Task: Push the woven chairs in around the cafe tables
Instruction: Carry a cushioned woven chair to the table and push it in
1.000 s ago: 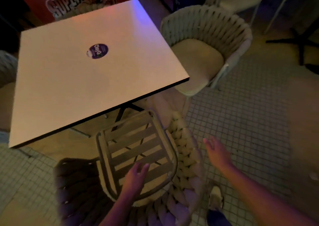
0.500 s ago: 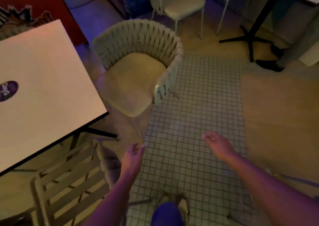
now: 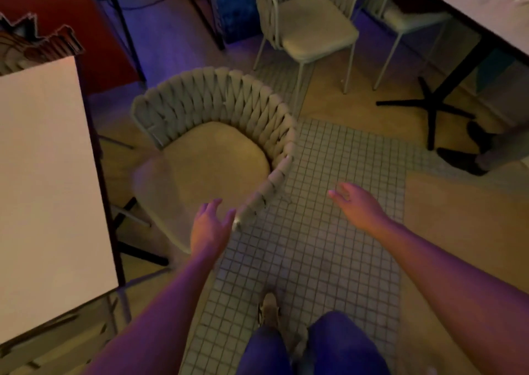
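Note:
A woven chair (image 3: 226, 99) with a rounded rope back and a pale seat cushion stands in the middle, its seat turned toward the white square cafe table (image 3: 43, 179) at the left, part of the seat out from under the tabletop. My left hand (image 3: 210, 227) is open, fingers spread, right at the near end of the chair's woven arm, touching or almost touching it. My right hand (image 3: 356, 204) hovers open over the tiled floor, to the right of the chair and apart from it.
A second chair (image 3: 312, 25) with thin metal legs stands behind, beside another table (image 3: 472, 5) with a black cross base (image 3: 429, 108) at the upper right. A person's dark shoes (image 3: 469, 154) rest near that base. A red sign board (image 3: 57, 25) stands at upper left.
My view has swung right, from the slatted-seat chair to this woven chair. Both hands have come forward; the left one has reached the end of the chair's arm.

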